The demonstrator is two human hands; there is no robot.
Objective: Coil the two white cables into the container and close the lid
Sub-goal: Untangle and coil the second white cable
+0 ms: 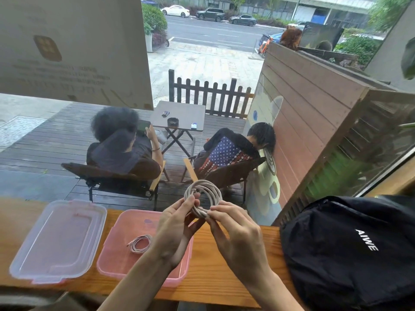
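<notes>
Holding a coiled white cable [203, 195] above the pink container [112, 263], the left hand [177, 230] and right hand [235, 234] are both pinching its lower loops. Another coiled cable [140, 243] is lying inside the container, with the lid [59, 241] sitting just left.

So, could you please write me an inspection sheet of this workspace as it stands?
Surface: wooden counter along a window.
Job's things: pink plastic container open; its clear lid lies flat at its left.
Clutter: black fabric backpack at the right.
Grippers: left hand and right hand both pinch the second cable's coil.
Cables: one coiled white cable lies inside the container; second white cable held coiled above the counter.
Surroundings: two people seated outside on a deck, small table, fence, street with cars.
</notes>
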